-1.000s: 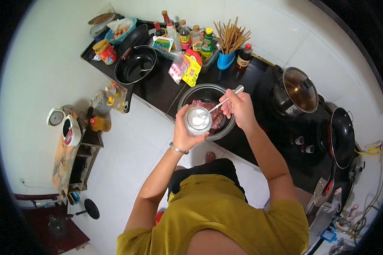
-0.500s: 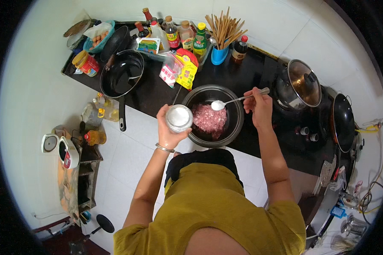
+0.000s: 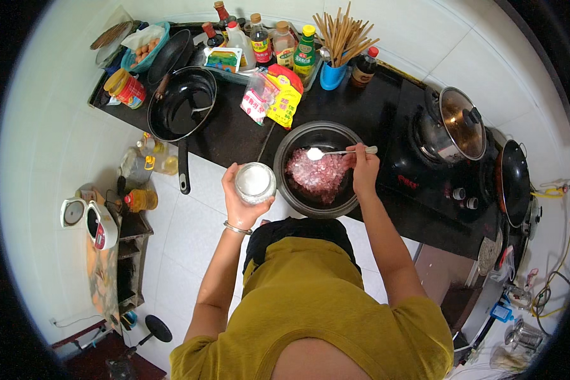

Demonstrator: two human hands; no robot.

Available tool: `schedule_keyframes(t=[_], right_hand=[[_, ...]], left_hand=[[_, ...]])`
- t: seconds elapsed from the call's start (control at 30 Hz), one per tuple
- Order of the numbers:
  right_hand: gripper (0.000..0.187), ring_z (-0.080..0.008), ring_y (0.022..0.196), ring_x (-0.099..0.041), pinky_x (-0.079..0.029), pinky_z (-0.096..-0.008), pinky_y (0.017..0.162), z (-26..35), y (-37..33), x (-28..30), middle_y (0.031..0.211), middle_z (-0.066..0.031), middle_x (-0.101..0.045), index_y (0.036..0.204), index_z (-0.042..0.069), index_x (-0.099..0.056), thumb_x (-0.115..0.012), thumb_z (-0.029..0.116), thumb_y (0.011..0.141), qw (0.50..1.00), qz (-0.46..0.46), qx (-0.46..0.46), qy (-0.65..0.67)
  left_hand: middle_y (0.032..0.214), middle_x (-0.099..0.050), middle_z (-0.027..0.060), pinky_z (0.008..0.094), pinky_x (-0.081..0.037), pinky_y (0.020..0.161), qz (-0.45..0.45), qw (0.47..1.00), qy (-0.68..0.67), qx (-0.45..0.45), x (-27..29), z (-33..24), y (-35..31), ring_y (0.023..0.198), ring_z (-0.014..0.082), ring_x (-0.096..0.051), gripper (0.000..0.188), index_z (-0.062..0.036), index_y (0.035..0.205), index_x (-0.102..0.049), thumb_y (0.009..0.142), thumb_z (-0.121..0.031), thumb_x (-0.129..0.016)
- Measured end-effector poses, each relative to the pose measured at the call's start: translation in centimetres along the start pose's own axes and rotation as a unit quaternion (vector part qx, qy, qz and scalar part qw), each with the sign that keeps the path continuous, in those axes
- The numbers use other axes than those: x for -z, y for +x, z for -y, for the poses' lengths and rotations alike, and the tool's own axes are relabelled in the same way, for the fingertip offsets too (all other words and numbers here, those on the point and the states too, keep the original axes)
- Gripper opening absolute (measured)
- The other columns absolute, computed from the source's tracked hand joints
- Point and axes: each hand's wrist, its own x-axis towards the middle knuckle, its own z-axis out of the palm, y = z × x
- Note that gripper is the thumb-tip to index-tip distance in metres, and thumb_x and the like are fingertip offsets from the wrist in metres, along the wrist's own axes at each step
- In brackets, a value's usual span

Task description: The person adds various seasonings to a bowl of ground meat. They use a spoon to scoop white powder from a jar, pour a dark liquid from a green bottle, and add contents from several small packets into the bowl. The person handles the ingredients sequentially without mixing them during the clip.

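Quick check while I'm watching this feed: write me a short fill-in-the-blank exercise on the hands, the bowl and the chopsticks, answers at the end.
1. The left hand holds a jar of ____ powder.
2. The right hand holds a ____ over the bowl.
3. The bowl contains pink minced ____.
4. The chopsticks stand in a ____ cup.

Missing words: white; spoon; meat; blue.

A lidded pot point(image 3: 462, 126) stood on the stove point(image 3: 424, 190) at right in an apparent home kitchen, where seasoning bottles point(image 3: 304, 54) and chopsticks point(image 3: 339, 37) lined the far edge of the dark table point(image 3: 237, 136), eggs point(image 3: 147, 47) sat at far left and an open rice cooker point(image 3: 105, 227) at left.
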Motion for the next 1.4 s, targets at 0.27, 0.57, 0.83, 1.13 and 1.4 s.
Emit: schedule_keyframes(t=[0.27,0.57,0.83,1.13,1.4], right_hand=[[0.035,-0.0116,0.052,-0.055,-0.046,-0.0249,0.048,1.1,0.2,4.0,0.065,-0.0073,-0.060,0.083,-0.002,-0.061,-0.046,0.027,0.096,1.000,-0.013,0.018,0.005],[0.033,-0.0107,0.054,-0.055,-0.045,-0.0249,0.049,1.5,-1.6,6.4,0.066,-0.0069,-0.060,0.084,-0.003,-0.060,-0.045,0.024,0.097,0.998,-0.009,0.049,-0.025],[0.027,-0.0089,0.054,-0.054,-0.045,-0.0230,0.051,0.9,-2.5,5.3,0.067,-0.0059,-0.060,0.087,-0.003,-0.061,-0.047,0.018,0.096,0.990,0.029,0.123,-0.058],[0.010,-0.0119,0.061,-0.057,-0.046,-0.0237,0.056,2.2,-2.2,4.4,0.074,-0.0082,-0.062,0.089,-0.002,-0.060,-0.052,0.003,0.090,0.927,0.098,0.321,-0.167],[0.009,-0.0251,0.070,-0.061,-0.050,-0.0313,0.058,2.5,-2.1,5.4,0.082,-0.0105,-0.062,0.093,0.003,-0.059,-0.058,0.000,0.084,0.851,0.112,0.435,-0.272]], left_hand=[[0.122,-0.041,0.0127,0.0386,-0.039,0.098,-0.012,1.000,0.000,0.002,-0.8,-0.3,-0.4,0.112,0.0244,-0.046,0.107,-0.0047,0.132,-0.025,0.049,-0.027,-0.088],[0.123,-0.041,0.0132,0.0377,-0.041,0.097,-0.001,0.999,-0.029,-0.023,-2.5,-1.7,-0.6,0.111,0.0244,-0.048,0.105,-0.0038,0.132,-0.026,0.049,-0.025,-0.088],[0.121,-0.043,0.0135,0.0382,-0.040,0.097,-0.013,0.999,-0.041,-0.023,-3.0,-2.6,-1.0,0.111,0.0244,-0.048,0.105,-0.0042,0.132,-0.026,0.049,-0.026,-0.088],[0.121,-0.044,0.0138,0.0379,-0.039,0.098,-0.020,0.999,-0.005,-0.031,-2.4,-3.4,-1.3,0.112,0.0248,-0.048,0.103,-0.0049,0.131,-0.025,0.050,-0.022,-0.086],[0.120,-0.044,0.0136,0.0383,-0.039,0.098,-0.021,0.999,-0.018,-0.040,-2.5,-3.0,-0.9,0.111,0.0247,-0.048,0.104,-0.0053,0.131,-0.026,0.049,-0.024,-0.087]])
